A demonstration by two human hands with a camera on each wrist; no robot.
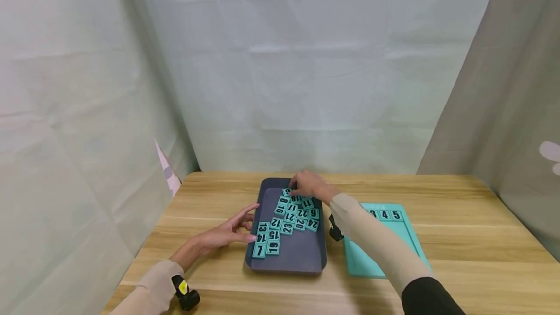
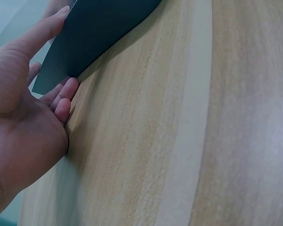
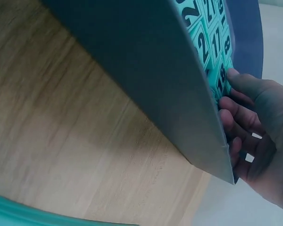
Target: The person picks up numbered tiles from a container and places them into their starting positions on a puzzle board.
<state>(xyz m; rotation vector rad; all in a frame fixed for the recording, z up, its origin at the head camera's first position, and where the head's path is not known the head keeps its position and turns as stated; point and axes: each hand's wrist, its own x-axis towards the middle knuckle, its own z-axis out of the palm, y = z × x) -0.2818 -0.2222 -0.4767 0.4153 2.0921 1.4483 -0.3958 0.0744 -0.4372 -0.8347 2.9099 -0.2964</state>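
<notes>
A dark grey tray [image 1: 302, 256] holds several turquoise number tiles [image 1: 286, 228], grouped along its left side and toward its far end. My left hand [image 1: 223, 232] is beside the tray's left edge, with thumb and fingers spread. In the left wrist view its thumb reaches the tray's side [image 2: 101, 40] and the lower fingers bend beneath. My right hand [image 1: 309, 184] reaches over the tray's far right end, its fingers bent among the tiles. The right wrist view has the thumb and forefinger beside tile 18 [image 3: 221, 79]; whether they pinch a tile is hidden.
To the right lies a turquoise board [image 1: 365, 261] with number tiles [image 1: 384, 215] in its top row, 3, 4 and 5 readable. My right forearm covers part of it. A wooden table [image 1: 477, 252] carries everything, and pale curtains [image 1: 306, 86] hang behind and beside it.
</notes>
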